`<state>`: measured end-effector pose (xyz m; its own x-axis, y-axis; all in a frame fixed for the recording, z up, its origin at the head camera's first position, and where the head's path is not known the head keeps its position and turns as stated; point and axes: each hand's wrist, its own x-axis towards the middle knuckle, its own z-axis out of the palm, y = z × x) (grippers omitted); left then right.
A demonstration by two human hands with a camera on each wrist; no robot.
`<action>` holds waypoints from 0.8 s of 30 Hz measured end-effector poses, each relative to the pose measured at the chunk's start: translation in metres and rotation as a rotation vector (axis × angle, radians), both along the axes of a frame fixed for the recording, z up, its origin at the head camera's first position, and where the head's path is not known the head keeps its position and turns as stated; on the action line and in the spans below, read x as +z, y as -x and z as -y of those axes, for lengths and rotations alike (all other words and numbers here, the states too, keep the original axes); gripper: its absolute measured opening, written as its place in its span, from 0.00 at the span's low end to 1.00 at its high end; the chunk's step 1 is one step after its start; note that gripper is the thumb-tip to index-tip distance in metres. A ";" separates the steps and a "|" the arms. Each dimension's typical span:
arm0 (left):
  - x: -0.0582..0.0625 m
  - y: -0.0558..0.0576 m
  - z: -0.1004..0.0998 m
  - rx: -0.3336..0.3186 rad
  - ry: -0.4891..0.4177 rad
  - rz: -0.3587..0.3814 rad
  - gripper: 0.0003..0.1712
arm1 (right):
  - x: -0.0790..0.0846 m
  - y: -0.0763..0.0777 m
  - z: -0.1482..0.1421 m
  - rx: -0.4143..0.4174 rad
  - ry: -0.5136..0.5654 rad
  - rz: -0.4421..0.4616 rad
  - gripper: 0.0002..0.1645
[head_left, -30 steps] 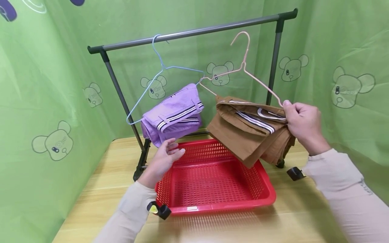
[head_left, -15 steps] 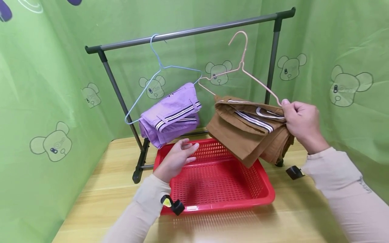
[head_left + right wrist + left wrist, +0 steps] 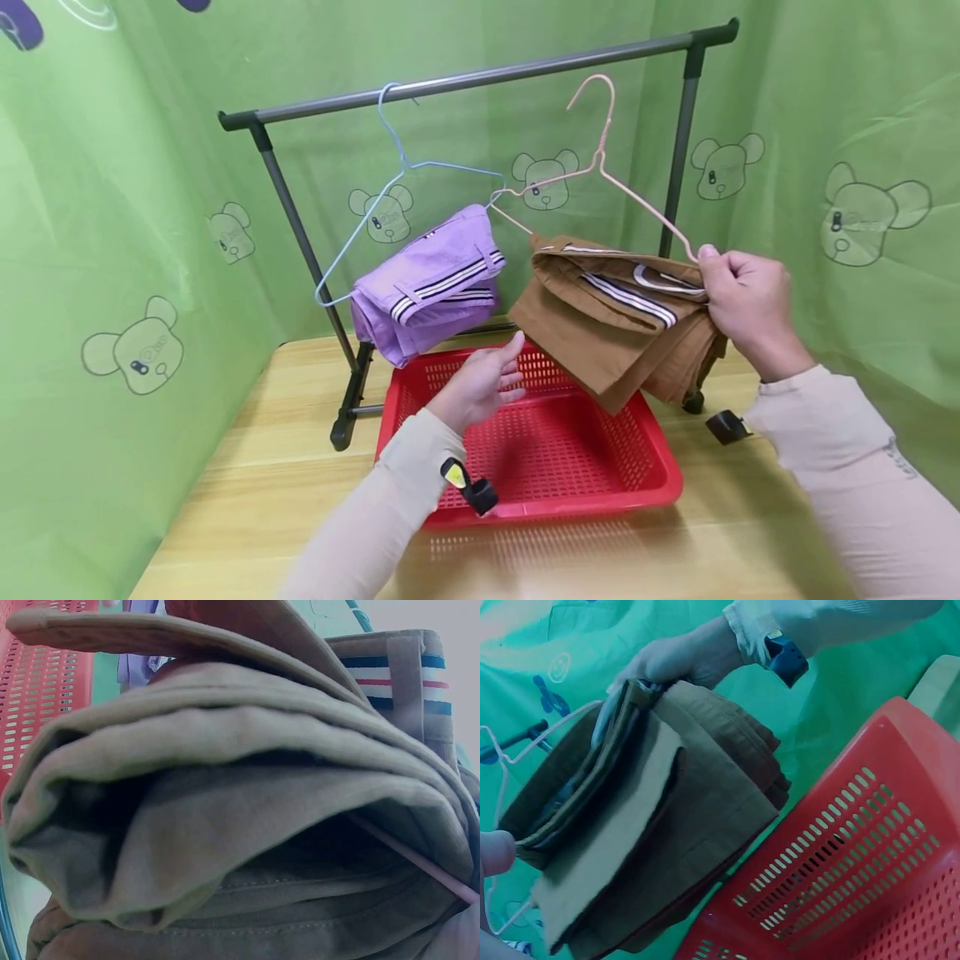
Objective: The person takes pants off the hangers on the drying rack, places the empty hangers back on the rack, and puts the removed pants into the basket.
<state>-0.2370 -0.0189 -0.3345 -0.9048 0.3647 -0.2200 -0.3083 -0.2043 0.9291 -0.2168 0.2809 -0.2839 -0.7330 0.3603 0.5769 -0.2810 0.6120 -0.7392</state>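
My right hand [image 3: 750, 304] grips the right end of a pink wire hanger [image 3: 602, 152] together with the waist of folded brown trousers [image 3: 577, 346]. The trousers hang on the hanger's lower bar, and the hanger's hook stands free below the rail. Left of the trousers, my left hand [image 3: 483, 385] is held over a red basket [image 3: 555, 505], thumb up and fingers loosely extended, holding nothing. In the left wrist view its thumb [image 3: 495, 853] shows near the waistband's edge; whether they touch I cannot tell. Brown cloth [image 3: 225, 825] fills most of the right wrist view.
A grey rack rail [image 3: 510, 75] spans the back. On it hangs a blue hanger [image 3: 402, 160] bearing folded purple trousers [image 3: 423, 279], close beside the pink hanger's left end. The basket sits on a wooden table [image 3: 262, 467]. Green curtains [image 3: 135, 250] enclose the sides and back.
My left hand has moved right, from below the purple trousers to near the brown trousers' left edge. The right hand, pink hanger and brown trousers stay almost still.
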 end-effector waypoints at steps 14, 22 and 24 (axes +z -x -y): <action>-0.016 0.009 -0.036 0.113 -0.070 0.142 0.53 | 0.001 0.001 0.006 0.012 0.005 -0.007 0.34; -0.017 0.008 -0.055 0.120 -0.169 0.208 0.54 | 0.003 0.000 0.008 0.018 0.012 -0.018 0.34; -0.017 0.009 -0.059 0.126 -0.230 0.243 0.54 | 0.004 0.000 0.008 0.017 0.013 -0.022 0.34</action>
<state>-0.2455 0.0398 -0.3513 -0.8772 0.3181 -0.3596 -0.4735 -0.4501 0.7570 -0.2165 0.2731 -0.2801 -0.7266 0.3554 0.5880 -0.3073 0.5973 -0.7408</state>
